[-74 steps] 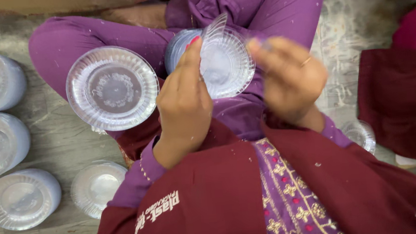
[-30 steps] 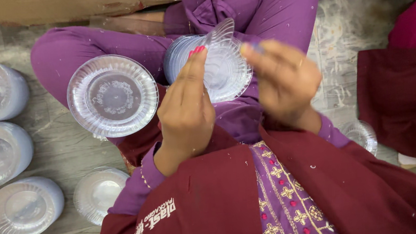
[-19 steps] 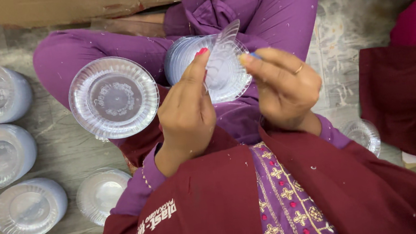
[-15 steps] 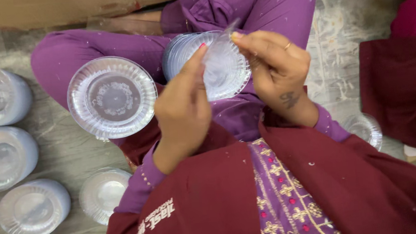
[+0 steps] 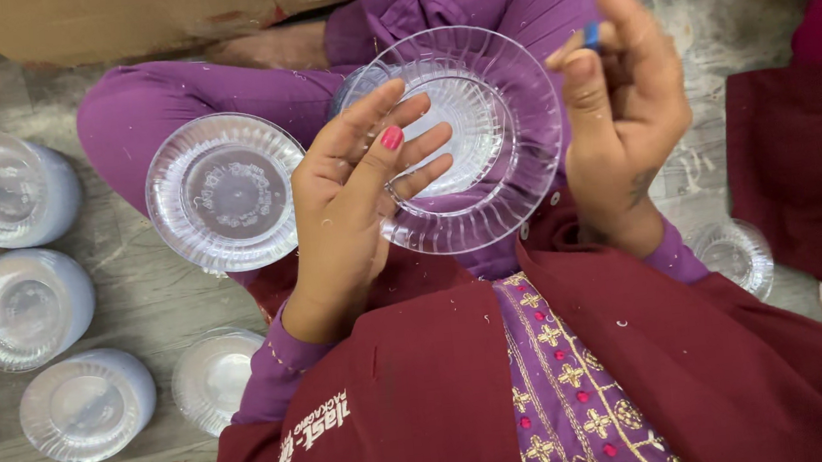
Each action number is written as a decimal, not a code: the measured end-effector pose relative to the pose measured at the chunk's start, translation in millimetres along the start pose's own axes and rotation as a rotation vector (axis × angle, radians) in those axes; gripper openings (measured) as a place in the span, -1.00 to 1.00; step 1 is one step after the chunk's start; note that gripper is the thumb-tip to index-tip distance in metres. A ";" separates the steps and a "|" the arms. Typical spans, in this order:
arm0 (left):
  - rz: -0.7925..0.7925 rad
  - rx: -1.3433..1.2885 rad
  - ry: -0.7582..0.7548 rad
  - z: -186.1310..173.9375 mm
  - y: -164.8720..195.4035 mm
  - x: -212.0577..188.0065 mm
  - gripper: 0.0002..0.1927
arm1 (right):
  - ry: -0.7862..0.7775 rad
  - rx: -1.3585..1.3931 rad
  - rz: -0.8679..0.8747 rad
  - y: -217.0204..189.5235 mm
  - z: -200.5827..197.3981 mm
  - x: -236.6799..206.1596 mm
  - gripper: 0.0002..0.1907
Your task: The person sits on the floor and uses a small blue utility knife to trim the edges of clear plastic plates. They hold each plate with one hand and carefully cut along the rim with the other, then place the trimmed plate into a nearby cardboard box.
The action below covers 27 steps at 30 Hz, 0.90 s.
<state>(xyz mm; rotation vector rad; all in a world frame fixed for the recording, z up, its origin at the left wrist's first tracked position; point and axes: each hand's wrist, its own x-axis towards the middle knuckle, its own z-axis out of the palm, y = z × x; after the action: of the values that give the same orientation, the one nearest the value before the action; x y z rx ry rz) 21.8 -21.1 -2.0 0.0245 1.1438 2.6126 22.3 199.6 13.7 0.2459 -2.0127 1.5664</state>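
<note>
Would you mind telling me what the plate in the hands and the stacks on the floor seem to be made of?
The plate in the left hand looks like thin clear plastic, glossy: the purple cloth shows through it and its rim is ribbed. The stacks look like the same clear plastic, turned bluish-white where many nest together. The floor seems grey wood-look board, though its material is unclear.

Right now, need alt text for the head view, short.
Seen from above, a seated person's left hand holds a clear ribbed plastic plate over their lap, while the right hand is raised beside its rim. Another clear plate rests on the knee, and stacks of plates stand on the floor.
</note>
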 end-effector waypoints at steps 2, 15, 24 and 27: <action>-0.007 -0.026 -0.016 0.1 1.2 -0.6 -0.57 | -0.048 0.111 0.110 -2.7 -2.4 3.5 -0.55; 0.444 0.929 0.147 -1.7 19.8 18.4 -0.74 | -0.364 -0.078 0.115 -5.6 -7.7 -2.2 -0.78; 0.689 1.291 0.134 8.3 30.3 12.3 -0.86 | -0.397 -0.163 0.065 -7.3 -4.4 1.9 -0.76; 0.715 1.329 0.148 7.1 29.3 9.0 -0.88 | -0.400 -0.095 0.105 -6.2 -5.2 1.4 -0.77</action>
<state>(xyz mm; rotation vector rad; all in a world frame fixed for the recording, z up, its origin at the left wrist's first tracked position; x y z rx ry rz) 6.6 -32.4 23.1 0.5917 3.0945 1.7162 25.9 203.0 20.4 0.4525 -2.4332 1.5754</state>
